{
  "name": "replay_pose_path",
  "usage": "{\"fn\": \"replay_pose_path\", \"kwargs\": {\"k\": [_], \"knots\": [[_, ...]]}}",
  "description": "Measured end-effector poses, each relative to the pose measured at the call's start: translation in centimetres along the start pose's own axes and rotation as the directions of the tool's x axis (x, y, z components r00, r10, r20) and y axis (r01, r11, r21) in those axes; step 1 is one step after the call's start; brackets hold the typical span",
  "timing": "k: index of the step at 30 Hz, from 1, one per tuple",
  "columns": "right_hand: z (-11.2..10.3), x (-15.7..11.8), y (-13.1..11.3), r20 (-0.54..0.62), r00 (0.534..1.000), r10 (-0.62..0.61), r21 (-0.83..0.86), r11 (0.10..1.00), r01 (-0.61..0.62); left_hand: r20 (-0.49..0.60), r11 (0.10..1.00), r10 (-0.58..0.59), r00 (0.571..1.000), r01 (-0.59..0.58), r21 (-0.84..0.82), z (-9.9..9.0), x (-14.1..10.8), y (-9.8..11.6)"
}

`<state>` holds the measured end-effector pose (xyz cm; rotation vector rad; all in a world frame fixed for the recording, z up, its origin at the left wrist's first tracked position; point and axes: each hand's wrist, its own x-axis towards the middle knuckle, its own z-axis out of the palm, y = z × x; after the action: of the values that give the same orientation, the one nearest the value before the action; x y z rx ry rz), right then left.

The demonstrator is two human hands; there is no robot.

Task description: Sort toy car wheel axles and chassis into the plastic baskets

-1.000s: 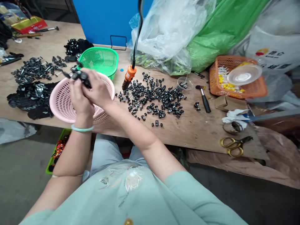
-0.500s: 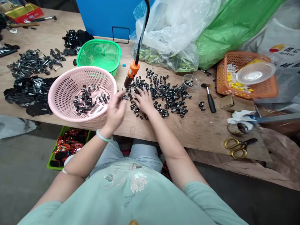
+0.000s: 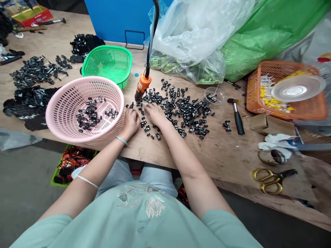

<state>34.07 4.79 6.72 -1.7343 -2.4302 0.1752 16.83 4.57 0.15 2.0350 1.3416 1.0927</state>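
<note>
The pile of small black wheeled pieces [image 3: 192,110] lies spread over the middle of the worktop [image 3: 219,158], most of it to the right of the person's hands. The right hand [image 3: 155,114] rests palm down at the pile's left edge, its fingers reaching in among the pieces. The left hand [image 3: 132,122] sits just left of it, fingers curled down toward a few strays beside the pink basket [image 3: 60,106]. The fingertips are hidden, so it is unclear whether either grip has pinched a piece. Just beyond the hands, an orange-and-black tool [image 3: 143,86] hangs upright, slightly tilted, on a dark cord. The pink basket, at left, has a loose cluster of similar pieces [image 3: 89,115] on its bottom; a green basket [image 3: 108,62] stands behind it. Further left are more black parts [image 3: 36,72] in heaps. At right, a lone piece [image 3: 227,125] lies near a black-handled hammer [image 3: 238,119], with gold-handled scissors [image 3: 278,179] at the near right. On the far right, an orange basket [image 3: 253,100] contains white and yellow bits under a clear lid [image 3: 297,90]. Along the far side, a whitish plastic bag [image 3: 204,31] leans beside a green bag [image 3: 274,38].
</note>
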Motion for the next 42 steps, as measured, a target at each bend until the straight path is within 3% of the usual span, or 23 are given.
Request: {"fn": "replay_pose_path", "kwargs": {"k": [5, 8, 10, 12, 14, 15, 17, 19, 20, 24, 28, 30, 34, 38, 42], "knots": [[-0.2, -1.0, 1.6, -0.026, 1.000, 0.011, -0.023, 1.000, -0.011, 0.018, 1.000, 0.000, 1.000, 0.000, -0.001, -1.3, -0.4, 0.3], [-1.3, -2.0, 1.8, -0.138, 0.987, 0.078, 0.141, 0.988, -0.059, 0.017, 0.971, -0.053, 0.998, 0.056, -0.234, -1.0, 0.7, 2.3], [-1.9, -2.6, 0.9, -0.245, 0.948, 0.204, 0.279, 0.951, -0.132, 0.067, 0.842, -0.136, 0.988, 0.151, -0.517, -0.5, 0.9, 3.8], [-2.0, -3.0, -0.8, -0.263, 0.934, 0.241, 0.398, 0.909, -0.122, 0.169, 0.590, -0.244, 0.955, 0.285, -0.755, 0.0, 0.5, 5.1], [-1.4, -3.0, -2.5, -0.185, 0.975, 0.127, 0.485, 0.874, -0.022, 0.242, 0.342, -0.374, 0.895, 0.376, -0.861, 0.2, -0.5, 5.5], [-0.9, -2.8, -3.0, -0.141, 0.988, 0.062, 0.519, 0.854, 0.020, 0.255, 0.263, -0.444, 0.859, 0.398, -0.879, 0.2, -1.1, 5.4], [0.2, -1.5, -3.2, -0.107, 0.993, 0.041, 0.537, 0.843, 0.023, 0.241, 0.216, -0.568, 0.787, 0.426, -0.879, -0.2, -2.3, 4.8], [1.2, 0.7, -2.3, -0.133, 0.980, 0.147, 0.479, 0.875, -0.066, 0.214, 0.293, -0.614, 0.760, 0.471, -0.832, -1.0, -3.3, 4.1], [1.6, 1.9, -1.6, -0.149, 0.969, 0.199, 0.433, 0.894, -0.117, 0.200, 0.366, -0.601, 0.774, 0.489, -0.792, -1.5, -3.6, 3.9], [2.3, 4.9, 0.5, -0.133, 0.964, 0.229, 0.298, 0.937, -0.182, 0.114, 0.703, -0.442, 0.890, 0.422, -0.573, -3.8, -4.9, 3.3], [1.4, 2.9, 0.9, -0.152, 0.960, 0.234, 0.337, 0.926, -0.172, 0.052, 0.935, -0.246, 0.968, 0.251, -0.249, -5.6, -6.7, 1.6], [0.7, 0.8, 0.5, -0.148, 0.952, 0.266, 0.390, 0.901, -0.191, 0.063, 0.979, -0.179, 0.982, 0.184, -0.085, -5.9, -7.8, 0.4], [0.4, -3.5, -1.6, -0.162, 0.929, 0.333, 0.479, 0.850, -0.221, 0.050, 0.979, -0.183, 0.982, 0.177, 0.098, -5.5, -9.3, -1.5], [1.3, -6.7, -3.7, -0.178, 0.953, 0.247, 0.351, 0.920, -0.173, 0.046, 0.969, -0.179, 0.983, 0.168, 0.181, -5.2, -9.9, -1.7], [1.3, -6.8, -2.7, -0.156, 0.962, 0.223, 0.217, 0.958, -0.187, 0.095, 0.926, -0.207, 0.974, 0.163, 0.342, -5.7, -10.2, -1.3]]}}
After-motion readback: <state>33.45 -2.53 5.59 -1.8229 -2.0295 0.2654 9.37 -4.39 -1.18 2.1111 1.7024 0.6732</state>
